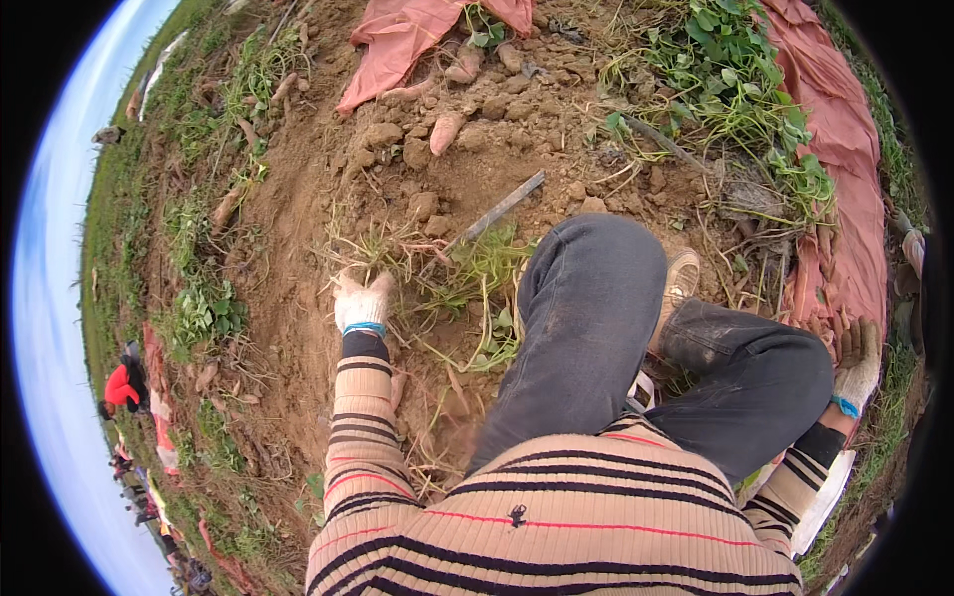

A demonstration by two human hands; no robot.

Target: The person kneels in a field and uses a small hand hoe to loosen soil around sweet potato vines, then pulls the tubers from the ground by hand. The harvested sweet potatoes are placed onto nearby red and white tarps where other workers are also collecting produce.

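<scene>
My left hand [363, 304], in a white knit glove with a blue band at the wrist, is down at a clump of pale vine stems [373, 253]. Its fingers are hidden from above, so I cannot tell whether they grip the stems. Far to the right, my right hand [857, 361] wears a similar glove with soiled fingers. Those fingers are spread, and I see nothing held in them. They lie by the near end of a long reddish sheet [842, 149], beside several soil-covered sweet potatoes [820, 324].
A grey stick [503, 208] lies beyond my left hand. Sweet potatoes [447, 132] stick out of cloddy soil near another reddish sheet [406, 41]. Leafy vines [723, 82] are heaped at upper right. My bent knee [596, 261] stands between my hands. A person in red [123, 384] is far left.
</scene>
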